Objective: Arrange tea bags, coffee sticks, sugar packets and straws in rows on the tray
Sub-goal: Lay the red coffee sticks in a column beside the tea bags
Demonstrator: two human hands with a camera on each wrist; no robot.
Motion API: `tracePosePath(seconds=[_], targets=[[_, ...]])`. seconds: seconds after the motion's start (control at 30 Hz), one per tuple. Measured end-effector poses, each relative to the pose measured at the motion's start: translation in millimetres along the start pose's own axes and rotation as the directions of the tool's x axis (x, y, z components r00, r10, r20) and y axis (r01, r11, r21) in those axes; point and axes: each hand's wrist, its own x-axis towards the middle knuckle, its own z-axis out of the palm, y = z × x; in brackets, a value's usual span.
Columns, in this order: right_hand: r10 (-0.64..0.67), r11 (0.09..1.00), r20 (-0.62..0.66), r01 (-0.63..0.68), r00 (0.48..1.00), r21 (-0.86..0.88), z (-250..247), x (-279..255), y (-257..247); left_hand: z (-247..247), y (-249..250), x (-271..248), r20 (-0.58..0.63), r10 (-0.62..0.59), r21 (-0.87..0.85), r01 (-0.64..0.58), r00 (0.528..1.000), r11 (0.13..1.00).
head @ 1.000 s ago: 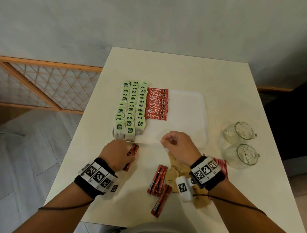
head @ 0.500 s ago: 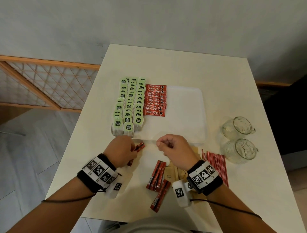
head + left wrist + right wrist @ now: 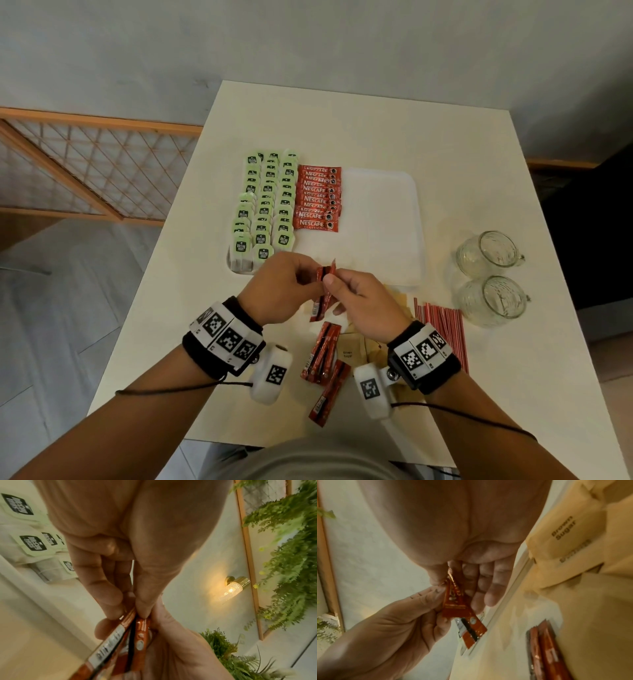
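Observation:
Both hands meet just in front of the white tray and pinch a few red coffee sticks held upright between them. My left hand grips them from the left, my right hand from the right. The left wrist view shows the coffee sticks pressed between thumb and fingers, and the right wrist view shows the same coffee sticks pinched. Green tea bags fill the tray's left side in rows, with a row of coffee sticks beside them.
Several loose coffee sticks lie on the table under my wrists. Brown sugar packets sit beside them, and red straws lie to the right. Two glass mugs stand at the right edge.
My left hand lifted the coffee sticks off the table and moved right. My right hand came in to meet it, and both now hold the sticks upright.

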Motion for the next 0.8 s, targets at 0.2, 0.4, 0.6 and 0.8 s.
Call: tracePosePath(seconds=[0.2,0.4,0.6,0.8], targets=[[0.016,0.999,-0.01,-0.016,1.0,0.03,-12,-7,7,8,1,-1,0.024,-0.098,-0.08,0.099,0.995,0.992],[0.055,0.996,-0.033,-0.053,0.998,0.072,-20,-15,13,18,-8,-5,0.118,-0.186,0.308,0.142,0.976,0.941],[0.091,0.993,-0.042,-0.088,0.995,0.074,-21,-23,17,47,-12,-5,0.254,-0.24,0.67,0.008,0.937,0.742],[0.074,0.996,-0.025,-0.072,0.997,0.044,-20,-28,19,45,-9,-6,0.253,-0.192,0.704,-0.044,0.948,0.709]])
